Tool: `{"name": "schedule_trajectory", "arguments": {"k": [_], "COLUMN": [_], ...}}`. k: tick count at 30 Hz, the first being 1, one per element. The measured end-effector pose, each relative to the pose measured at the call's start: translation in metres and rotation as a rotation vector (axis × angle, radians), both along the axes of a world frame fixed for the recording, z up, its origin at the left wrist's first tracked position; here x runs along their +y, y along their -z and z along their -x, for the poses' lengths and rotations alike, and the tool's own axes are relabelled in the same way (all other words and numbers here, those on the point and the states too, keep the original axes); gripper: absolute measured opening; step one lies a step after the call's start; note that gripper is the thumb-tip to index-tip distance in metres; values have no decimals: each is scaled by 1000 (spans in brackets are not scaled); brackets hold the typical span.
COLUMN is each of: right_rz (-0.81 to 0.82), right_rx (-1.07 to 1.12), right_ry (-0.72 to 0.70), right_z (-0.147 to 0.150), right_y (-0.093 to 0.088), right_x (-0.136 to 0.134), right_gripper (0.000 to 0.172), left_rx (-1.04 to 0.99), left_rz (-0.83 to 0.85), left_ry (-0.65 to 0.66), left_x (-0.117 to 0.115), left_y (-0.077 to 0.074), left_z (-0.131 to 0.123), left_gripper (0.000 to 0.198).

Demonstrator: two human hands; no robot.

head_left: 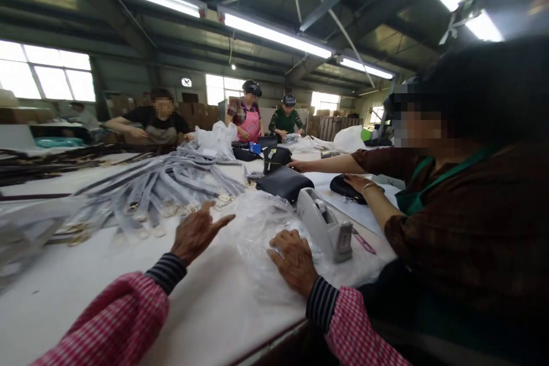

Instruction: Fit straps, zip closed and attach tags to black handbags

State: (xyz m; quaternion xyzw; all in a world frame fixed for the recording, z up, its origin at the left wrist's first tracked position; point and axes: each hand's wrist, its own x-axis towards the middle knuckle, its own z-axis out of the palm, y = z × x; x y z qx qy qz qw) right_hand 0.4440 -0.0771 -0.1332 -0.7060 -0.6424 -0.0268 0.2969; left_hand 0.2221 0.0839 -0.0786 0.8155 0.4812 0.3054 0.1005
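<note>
My left hand (195, 235) hovers over the white table near the buckle ends of the belts, its thumb and fingers apart and nothing in it. Those belts (171, 180) lie fanned out in a pile, wrapped in clear plastic sleeves. My right hand (294, 260) rests on a heap of clear plastic bags (253, 240), fingers slightly bent and spread. A grey tape dispenser (330, 226) stands just to the right of that hand. Behind the heap lies a black bag (285, 183), with a smaller black case (277, 157) beyond it.
At the right, a co-worker (463, 194) in a green apron reaches across the table, one hand on a black pouch (343, 187). A pink cutter (363, 242) lies by the dispenser. Dark belts (55, 166) cover the far left. Other people work across the table.
</note>
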Motion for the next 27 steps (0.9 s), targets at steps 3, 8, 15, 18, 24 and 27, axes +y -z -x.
{"name": "schedule_trajectory", "arguments": {"k": [3,8,15,18,24,27], "right_rz": [-43,-192,-228,-261,-90,-105], "right_rx": [17,135,333,112,30,89], "right_ry": [-25,-73,66,85,88,82], "right_z": [-4,-12,-24,-36,-52,-61], "right_y": [4,15,5,-25,-58,-55], "right_x": [0,6,17,28,65,76], "right_gripper": [6,12,46,63,30,9], "left_rx": [-94,-306,-587,-588,-604,-628], "left_rz": [166,304,419,421,418,432], "left_ry": [124,305,316,394,437,400], "left_x": [0,9,12,4,-2,4], "left_y": [1,8,-22,-40,-61,-57], "left_z": [-33,-39,-41,-41,-32,-31], "left_gripper": [46,45,35,41,37,37]}}
